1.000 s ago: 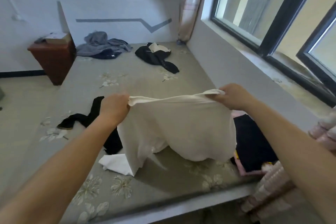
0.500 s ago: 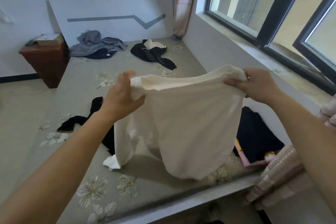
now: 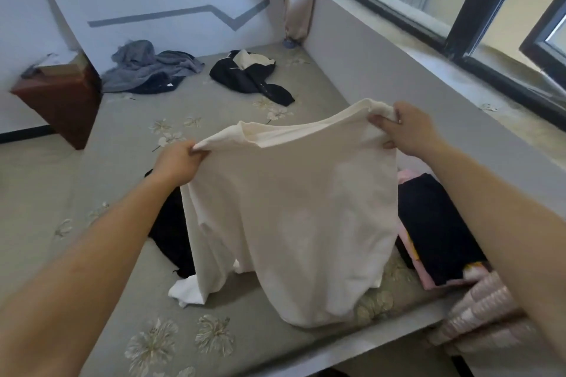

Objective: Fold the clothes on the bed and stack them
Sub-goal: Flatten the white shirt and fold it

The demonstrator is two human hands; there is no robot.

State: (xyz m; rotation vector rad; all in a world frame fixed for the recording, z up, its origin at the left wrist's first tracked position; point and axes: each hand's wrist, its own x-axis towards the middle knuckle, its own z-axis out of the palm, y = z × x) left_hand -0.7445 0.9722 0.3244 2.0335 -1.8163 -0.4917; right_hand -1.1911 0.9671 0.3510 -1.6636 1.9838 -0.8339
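I hold a cream long-sleeved top up over the grey flowered bed. My left hand pinches its left shoulder and my right hand grips the right shoulder, a little higher. The hem and one sleeve drag on the sheet. A black garment lies behind the top, partly hidden. A folded stack, dark on pink, sits at the right edge. Further back lie a grey pile and a black-and-white garment.
A brown bedside cabinet stands left of the bed's head. A grey ledge and window run along the right side. A pink quilted blanket lies at the near right corner.
The top has been raised and spread out by its shoulders. My left hand changed its hold from an open-fingered grasp to a pinch at the shoulder, and the neckline now shows.
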